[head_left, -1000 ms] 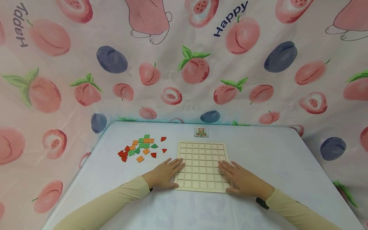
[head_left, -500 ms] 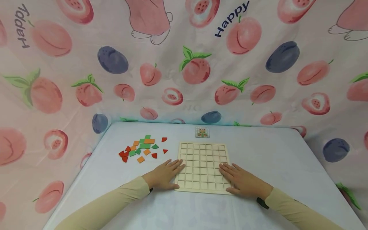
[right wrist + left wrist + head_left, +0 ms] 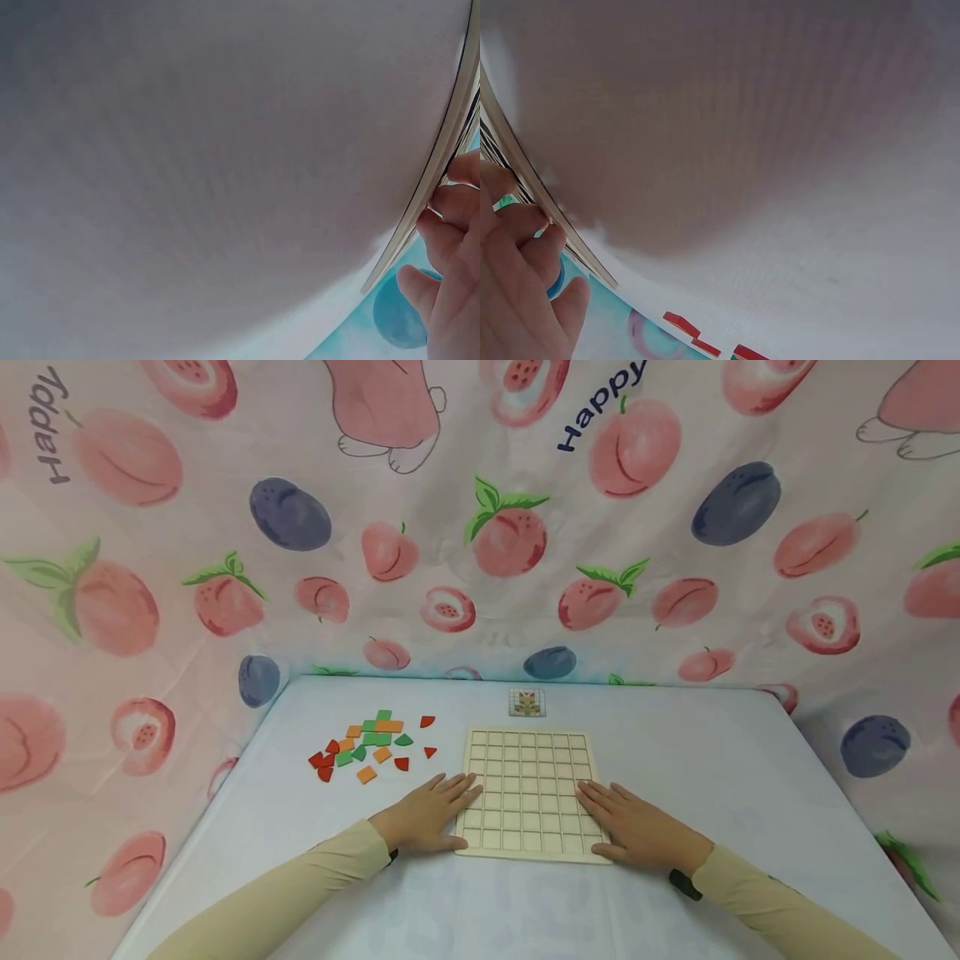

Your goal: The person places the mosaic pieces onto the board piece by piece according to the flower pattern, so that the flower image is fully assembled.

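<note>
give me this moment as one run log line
left hand: on left edge of pale square wooden grid board | right hand: on right edge | red, green, orange flat tiles: left of board

The board (image 3: 530, 800) is thin, roughly square and pale cream, its face divided by narrow dark lines into rows and columns of small square cells inside a plain border. It lies flat on the tabletop (image 3: 525, 906). The left hand (image 3: 426, 817) rests on its left margin, the right hand (image 3: 648, 831) on its right margin, each thumb at a near corner. Visible cells show uniform colour.
</note>
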`<state>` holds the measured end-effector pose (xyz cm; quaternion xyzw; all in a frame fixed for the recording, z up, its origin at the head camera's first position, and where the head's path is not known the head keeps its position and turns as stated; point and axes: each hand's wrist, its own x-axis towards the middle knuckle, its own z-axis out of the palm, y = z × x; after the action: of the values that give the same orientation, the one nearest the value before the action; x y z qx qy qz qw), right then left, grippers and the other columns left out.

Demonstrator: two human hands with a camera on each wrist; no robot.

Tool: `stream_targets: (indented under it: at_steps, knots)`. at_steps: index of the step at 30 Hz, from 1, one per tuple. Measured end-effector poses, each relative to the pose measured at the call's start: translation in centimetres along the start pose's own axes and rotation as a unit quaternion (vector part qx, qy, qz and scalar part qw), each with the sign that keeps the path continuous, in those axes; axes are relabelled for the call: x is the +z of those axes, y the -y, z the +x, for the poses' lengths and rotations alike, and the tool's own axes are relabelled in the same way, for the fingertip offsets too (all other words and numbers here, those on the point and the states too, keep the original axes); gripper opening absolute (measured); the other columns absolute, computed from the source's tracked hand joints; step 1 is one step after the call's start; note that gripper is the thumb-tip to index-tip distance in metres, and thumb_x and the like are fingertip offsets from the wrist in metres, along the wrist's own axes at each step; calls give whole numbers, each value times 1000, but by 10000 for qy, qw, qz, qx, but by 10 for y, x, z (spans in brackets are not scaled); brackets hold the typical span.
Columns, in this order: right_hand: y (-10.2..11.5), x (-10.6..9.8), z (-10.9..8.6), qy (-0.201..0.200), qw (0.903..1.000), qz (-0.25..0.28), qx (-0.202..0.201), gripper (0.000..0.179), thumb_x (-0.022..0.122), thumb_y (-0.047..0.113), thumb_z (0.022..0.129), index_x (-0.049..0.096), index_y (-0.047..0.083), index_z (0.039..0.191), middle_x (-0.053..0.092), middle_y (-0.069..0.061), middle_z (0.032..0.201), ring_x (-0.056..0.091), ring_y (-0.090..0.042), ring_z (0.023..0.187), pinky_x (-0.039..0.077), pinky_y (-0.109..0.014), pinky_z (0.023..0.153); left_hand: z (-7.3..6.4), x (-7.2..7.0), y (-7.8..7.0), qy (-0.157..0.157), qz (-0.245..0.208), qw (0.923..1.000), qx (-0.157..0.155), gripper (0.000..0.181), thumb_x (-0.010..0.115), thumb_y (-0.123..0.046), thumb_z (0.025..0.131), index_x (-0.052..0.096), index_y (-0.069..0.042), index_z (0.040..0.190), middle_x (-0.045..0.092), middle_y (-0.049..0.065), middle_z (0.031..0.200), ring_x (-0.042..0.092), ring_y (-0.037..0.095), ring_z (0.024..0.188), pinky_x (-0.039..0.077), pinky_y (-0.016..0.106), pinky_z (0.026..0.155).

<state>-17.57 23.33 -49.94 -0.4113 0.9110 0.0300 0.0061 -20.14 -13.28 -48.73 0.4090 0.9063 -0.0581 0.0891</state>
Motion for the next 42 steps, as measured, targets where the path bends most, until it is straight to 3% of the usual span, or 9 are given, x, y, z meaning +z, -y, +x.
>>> stream_targets:
  at_steps: [7,16,24,32,42]
  knots:
    - [0,-4,0,-147,9998,-113,-85,71,47,50,94,37,-1,142,35,-17,149,36,-32,137,35,-48,107,1,1,1,94,30,9999,-58,83,46,-61,89,18,-13,151,19,7,158,22,21,145,21,41,117]
    - [1,-4,1,38,10000,-15,-11,73,47,51,93,36,-1,143,34,-17,150,34,-32,138,33,-49,109,2,-2,7,60,-248,9996,-95,82,47,-59,90,18,-12,151,18,9,158,20,23,145,19,43,117]
    - [1,-3,2,114,9999,50,35,74,46,52,94,33,0,144,31,-16,151,32,-31,139,32,-49,110,1,-8,25,-130,-340,9984,-431,82,50,-57,89,20,-13,151,21,7,157,21,23,145,22,43,117]
    - [1,-5,2,150,9998,121,74,74,46,52,93,33,0,144,31,-16,152,32,-31,139,31,-49,110,-5,-12,47,-369,-76,9957,-847,75,58,-46,89,28,-11,148,29,8,154,26,24,143,22,43,117]
    - [0,-2,2,115,9998,135,70,74,46,53,93,34,0,144,32,-17,151,32,-31,139,32,-49,109,0,-11,76,-858,-70,9890,-1199,58,66,-27,87,45,-10,140,51,7,138,43,26,131,31,45,112]
